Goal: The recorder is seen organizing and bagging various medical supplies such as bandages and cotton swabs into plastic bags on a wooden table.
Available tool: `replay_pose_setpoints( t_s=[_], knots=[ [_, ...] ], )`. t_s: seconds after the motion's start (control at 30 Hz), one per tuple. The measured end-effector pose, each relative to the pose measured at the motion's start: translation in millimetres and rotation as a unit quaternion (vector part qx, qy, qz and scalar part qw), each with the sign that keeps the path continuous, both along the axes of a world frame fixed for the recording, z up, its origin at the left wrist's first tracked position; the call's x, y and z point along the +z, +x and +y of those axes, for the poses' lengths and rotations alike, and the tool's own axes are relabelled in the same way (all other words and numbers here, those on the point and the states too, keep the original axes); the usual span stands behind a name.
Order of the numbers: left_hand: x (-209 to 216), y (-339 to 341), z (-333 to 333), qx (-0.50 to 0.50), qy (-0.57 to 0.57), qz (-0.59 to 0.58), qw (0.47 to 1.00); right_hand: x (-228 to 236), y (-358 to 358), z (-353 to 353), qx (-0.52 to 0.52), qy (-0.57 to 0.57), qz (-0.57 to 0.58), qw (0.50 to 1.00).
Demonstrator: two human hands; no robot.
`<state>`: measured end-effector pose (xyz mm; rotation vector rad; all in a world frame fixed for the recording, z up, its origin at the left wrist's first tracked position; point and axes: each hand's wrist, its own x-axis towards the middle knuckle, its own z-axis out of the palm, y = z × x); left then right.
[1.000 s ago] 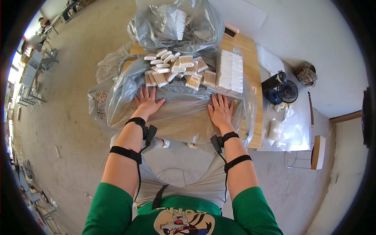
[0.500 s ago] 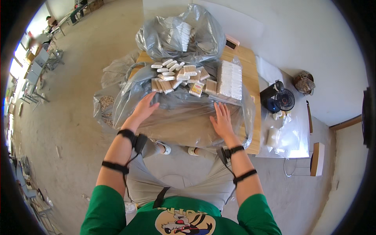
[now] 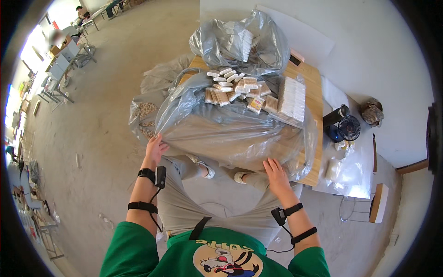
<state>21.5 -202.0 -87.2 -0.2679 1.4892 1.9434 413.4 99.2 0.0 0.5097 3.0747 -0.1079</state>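
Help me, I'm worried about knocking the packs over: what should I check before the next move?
1. Left hand has the plastic: ok, it pinches the edge at the left.
2. Right hand grips too: cannot tell; its fingers are at the near edge, but the thumb is hidden.
3. Plastic smooth: not ok, creased across its front.
4. Swab packs out of the hands' way: ok, heaped beyond both hands.
5. White stack in order: ok, neat rows to the right of the heap.
6. Fan and bottle off the plastic: ok, both apart from it, further right.
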Motion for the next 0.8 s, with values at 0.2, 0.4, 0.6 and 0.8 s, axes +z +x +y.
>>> replay_pose_setpoints(
  t_s=[0.2, 0.4, 0.6, 0.8],
  knots=[
    [-18, -3, -5, 0.014, -0.096, 0.091, 0.991, -2, 7, 4, 0.008, -0.016, 0.016, 1.000],
    [-11, -6, -17, -0.040, -0.180, 0.160, 0.970, 12, -6, -5, -0.018, -0.076, 0.090, 0.993],
    [46, 113, 35, -0.367, 0.033, -0.054, 0.928, 60, -33, -6, -0.045, -0.118, 0.258, 0.958],
    [25, 201, 126, -0.514, 0.266, -0.190, 0.793, 101, -62, 4, -0.099, -0.167, 0.367, 0.910]
  ],
)
